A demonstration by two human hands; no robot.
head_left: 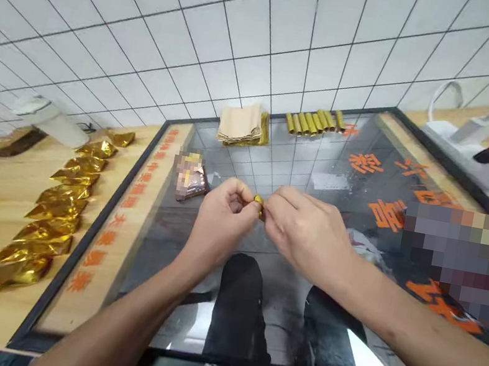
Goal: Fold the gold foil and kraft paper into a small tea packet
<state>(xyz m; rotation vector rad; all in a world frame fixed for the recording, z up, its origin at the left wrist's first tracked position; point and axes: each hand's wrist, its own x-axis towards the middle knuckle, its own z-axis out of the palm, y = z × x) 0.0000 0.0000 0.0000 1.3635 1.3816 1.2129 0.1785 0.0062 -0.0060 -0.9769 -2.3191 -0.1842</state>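
My left hand (227, 214) and my right hand (303, 228) meet above the middle of a dark glass panel. Between their fingertips is a small shiny gold piece (259, 199), mostly hidden by the fingers; it resembles the end of a gold tube. The thumb and forefinger of my left hand pinch it on one side. On the other side, the bent fingers of my right hand close on it. Left of my hands lies a small dark, shiny packet (197, 185), partly blurred out. Several short gold tubes (316, 122) lie in a row along the panel's far edge.
A stack of brown paper pieces (240, 120) lies near the tiled wall. Several gold foil pouches (56, 203) line the wooden table at left, with a white container (58, 124) behind. White plugs and cables (478, 129) sit at far right. A black frame (97, 226) edges the glass.
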